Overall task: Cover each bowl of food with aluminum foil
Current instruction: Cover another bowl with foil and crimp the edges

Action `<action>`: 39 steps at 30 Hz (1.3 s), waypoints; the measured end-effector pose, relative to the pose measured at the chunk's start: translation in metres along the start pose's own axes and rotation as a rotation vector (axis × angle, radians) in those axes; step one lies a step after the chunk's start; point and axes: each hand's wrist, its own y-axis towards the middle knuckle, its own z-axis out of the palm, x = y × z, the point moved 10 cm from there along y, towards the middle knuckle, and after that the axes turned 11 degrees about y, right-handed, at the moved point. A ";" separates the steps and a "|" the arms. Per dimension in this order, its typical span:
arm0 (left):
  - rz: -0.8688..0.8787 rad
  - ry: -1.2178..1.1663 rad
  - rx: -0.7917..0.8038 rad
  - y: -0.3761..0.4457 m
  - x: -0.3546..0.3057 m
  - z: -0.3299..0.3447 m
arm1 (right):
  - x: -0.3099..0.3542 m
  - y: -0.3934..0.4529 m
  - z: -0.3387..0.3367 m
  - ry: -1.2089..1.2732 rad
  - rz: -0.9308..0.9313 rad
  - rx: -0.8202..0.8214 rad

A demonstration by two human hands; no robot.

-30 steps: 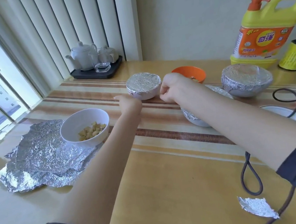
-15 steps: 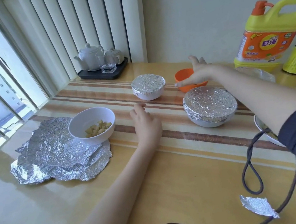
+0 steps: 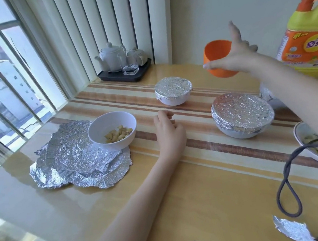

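While the right hand holds the orange bowl aloft (presumably bringing it over for covering), the left hand rests loosely curled, empty, on the tabletop beside the uncovered white bowl on spare foil.

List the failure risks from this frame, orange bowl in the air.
1. The right hand holds the orange bowl tilted above the table, gripped with spread fingers; it may slip or spill whatever it holds, which cannot be seen.
2. Bringing it down could hit the small foil-covered bowl or the large foil-covered bowl and tear the foil.
3. The dark cable loops near the right forearm and could snag.
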 end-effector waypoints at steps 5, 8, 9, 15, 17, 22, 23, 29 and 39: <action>0.098 0.006 0.012 -0.013 -0.009 -0.007 | 0.051 -0.098 0.013 0.138 -0.133 0.378; 0.039 -0.220 -0.007 -0.027 -0.004 -0.016 | 0.057 -0.171 0.035 0.101 -0.193 0.503; -0.007 -0.303 -0.030 -0.031 0.003 -0.020 | 0.053 -0.188 0.042 0.080 -0.216 0.506; -0.217 -0.508 0.098 -0.054 0.019 -0.019 | 0.027 -0.224 0.076 -0.004 -0.195 0.400; -0.252 -0.588 0.180 -0.060 0.019 -0.012 | 0.023 -0.222 0.086 -0.067 -0.217 0.371; -0.190 -0.435 0.154 -0.066 0.011 -0.022 | 0.013 -0.217 0.093 -0.005 -0.165 0.358; -0.145 -0.351 0.103 -0.065 0.008 -0.029 | 0.013 -0.217 0.093 0.010 -0.164 0.352; -0.064 -0.232 0.043 -0.062 0.009 -0.037 | 0.010 -0.219 0.092 0.011 -0.209 0.369; -0.190 -0.103 -0.126 -0.068 0.010 -0.048 | -0.009 -0.215 0.082 0.141 -0.164 0.415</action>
